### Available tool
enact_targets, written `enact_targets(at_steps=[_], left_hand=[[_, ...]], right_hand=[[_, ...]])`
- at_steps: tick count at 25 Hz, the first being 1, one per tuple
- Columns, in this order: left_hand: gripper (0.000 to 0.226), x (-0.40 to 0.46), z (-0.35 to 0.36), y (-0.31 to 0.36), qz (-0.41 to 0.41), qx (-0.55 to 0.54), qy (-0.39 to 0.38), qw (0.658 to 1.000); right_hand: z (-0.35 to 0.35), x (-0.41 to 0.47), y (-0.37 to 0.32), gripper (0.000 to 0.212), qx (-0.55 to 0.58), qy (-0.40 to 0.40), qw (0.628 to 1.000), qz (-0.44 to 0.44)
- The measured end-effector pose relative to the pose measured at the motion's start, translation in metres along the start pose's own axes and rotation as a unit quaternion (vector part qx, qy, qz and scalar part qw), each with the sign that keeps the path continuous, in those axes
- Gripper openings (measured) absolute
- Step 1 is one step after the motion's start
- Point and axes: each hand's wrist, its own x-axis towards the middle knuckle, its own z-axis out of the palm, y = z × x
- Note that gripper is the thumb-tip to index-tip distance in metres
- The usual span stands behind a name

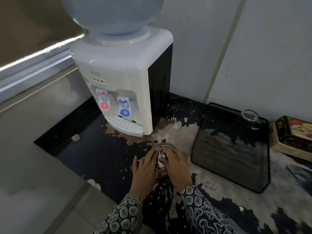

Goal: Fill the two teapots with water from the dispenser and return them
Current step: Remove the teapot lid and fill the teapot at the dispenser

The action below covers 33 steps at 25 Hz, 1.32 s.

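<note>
Between both hands sits the glass teapot (160, 148) on the worn counter: left hand (146, 168) and right hand (176, 163) wrap its sides, lid area covered. Pre-fill step, likely; next, carry it forward-left under the dispenser (121, 81) taps.

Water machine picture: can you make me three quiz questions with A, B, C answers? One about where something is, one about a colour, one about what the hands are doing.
1. Where is the glass teapot?
A. under the blue tap
B. on the counter before the dispenser
C. in the mesh tray

2. What colour is the left tap?
A. red
B. green
C. yellow

3. What are the hands doing?
A. pressing a tap
B. hanging free
C. both resting on the teapot

Answers: 1 B, it stands short of the drip tray. 2 A, its ring is red. 3 C, left hand and right hand cover it.
</note>
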Motion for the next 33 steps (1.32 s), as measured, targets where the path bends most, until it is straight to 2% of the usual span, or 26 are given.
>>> enact_targets(at_steps=[3,6,10,14,17,20,22,24,25,26,28,30,33], left_hand=[[0.069,0.002,0.001,0.005,0.003,0.003,0.011,1.0],[0.064,0.005,0.0,0.007,-0.016,0.013,-0.005,1.0],[0.067,0.008,-0.007,0.012,-0.022,-0.029,-0.001,0.999],[0.065,0.009,-0.013,0.013,0.028,-0.067,-0.002,0.997],[0.067,0.013,-0.015,0.015,0.03,-0.082,-0.017,0.996],[0.077,0.02,-0.016,0.014,0.014,-0.081,-0.039,0.996],[0.085,0.024,-0.018,0.012,-0.008,-0.104,-0.053,0.993],[0.088,0.025,-0.018,0.011,-0.018,-0.12,-0.057,0.991],[0.088,0.025,-0.018,0.011,-0.021,-0.131,-0.061,0.989],[0.085,0.025,-0.018,0.011,-0.023,-0.141,-0.065,0.988],[0.081,0.027,-0.019,0.009,-0.029,-0.146,-0.077,0.986],[0.079,0.029,-0.019,0.009,-0.03,-0.15,-0.086,0.984],[0.078,0.03,-0.019,0.011,-0.041,-0.167,-0.094,0.981]], right_hand=[[0.0,0.0,0.003,0.043,-0.023,0.018,0.999,-0.019],[-0.002,-0.002,-0.002,0.052,0.047,0.005,0.998,-0.033],[0.003,-0.003,-0.004,0.044,0.058,0.003,0.998,-0.024],[0.009,-0.004,-0.005,0.037,0.018,0.035,0.999,-0.027],[0.005,0.003,-0.005,0.032,0.038,-0.006,0.999,-0.004],[0.0,0.009,-0.006,0.02,0.051,-0.008,0.999,-0.002],[-0.013,0.011,-0.006,0.015,0.174,-0.008,0.984,0.024],[-0.028,0.006,-0.001,0.019,0.366,0.035,0.928,0.059],[-0.033,0.001,0.006,0.021,0.418,0.072,0.902,0.077],[-0.036,-0.004,0.013,0.023,0.439,0.103,0.888,0.093],[-0.033,-0.021,0.027,0.019,0.408,0.126,0.895,0.127],[-0.014,-0.042,0.044,0.012,0.371,0.11,0.904,0.182],[0.012,-0.068,0.061,0.013,0.338,0.106,0.901,0.251]])
